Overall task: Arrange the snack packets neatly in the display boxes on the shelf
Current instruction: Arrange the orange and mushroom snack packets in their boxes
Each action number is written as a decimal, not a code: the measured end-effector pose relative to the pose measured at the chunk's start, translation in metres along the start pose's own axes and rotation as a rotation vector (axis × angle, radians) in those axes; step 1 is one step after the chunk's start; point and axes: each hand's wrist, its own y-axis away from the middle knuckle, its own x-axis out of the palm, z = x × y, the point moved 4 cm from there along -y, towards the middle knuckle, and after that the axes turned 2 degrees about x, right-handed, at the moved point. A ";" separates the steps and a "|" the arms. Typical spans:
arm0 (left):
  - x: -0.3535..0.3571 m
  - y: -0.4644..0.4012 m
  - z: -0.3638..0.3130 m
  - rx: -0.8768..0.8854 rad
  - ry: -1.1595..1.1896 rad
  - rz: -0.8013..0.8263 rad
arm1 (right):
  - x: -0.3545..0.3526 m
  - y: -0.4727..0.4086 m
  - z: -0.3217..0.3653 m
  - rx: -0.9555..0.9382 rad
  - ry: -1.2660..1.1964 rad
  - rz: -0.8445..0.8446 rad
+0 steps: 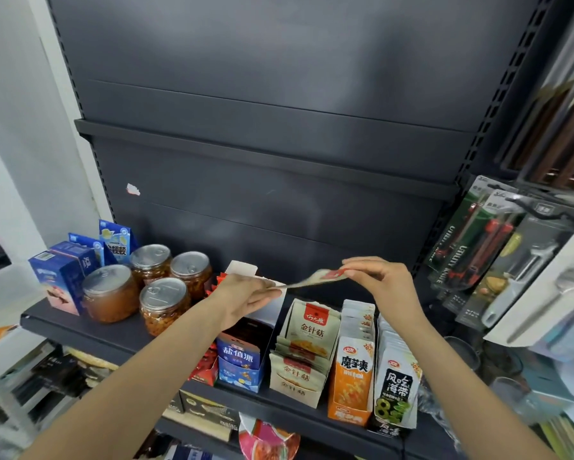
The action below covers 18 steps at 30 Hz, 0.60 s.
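In the head view, the left hand [245, 295] and right hand [375, 272] each pinch one end of a snack packet [315, 278] (blurred, edge-on), holding it above the beige display box [295, 381] on the dark shelf [113, 336], beside jars [162, 305].

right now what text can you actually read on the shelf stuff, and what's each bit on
"金针菇" on the beige packets in their display box.
"盐值派" on the blue box.
"魔芋爽" on the orange packets.
"风吃海带" on the black and white packets.
"UTILITY KNIFE" on the hanging knife packs.
Text on the held packet, jar lids and blue cartons is too blurred.
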 end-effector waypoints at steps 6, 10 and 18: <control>-0.002 0.020 -0.019 0.296 -0.091 0.031 | 0.012 0.010 -0.022 0.356 -0.336 -0.029; -0.001 0.035 -0.024 0.435 -0.307 0.065 | 0.016 0.015 -0.024 0.356 -0.384 -0.013; -0.008 0.037 -0.019 0.541 -0.467 0.090 | 0.021 0.016 -0.026 0.327 -0.434 -0.036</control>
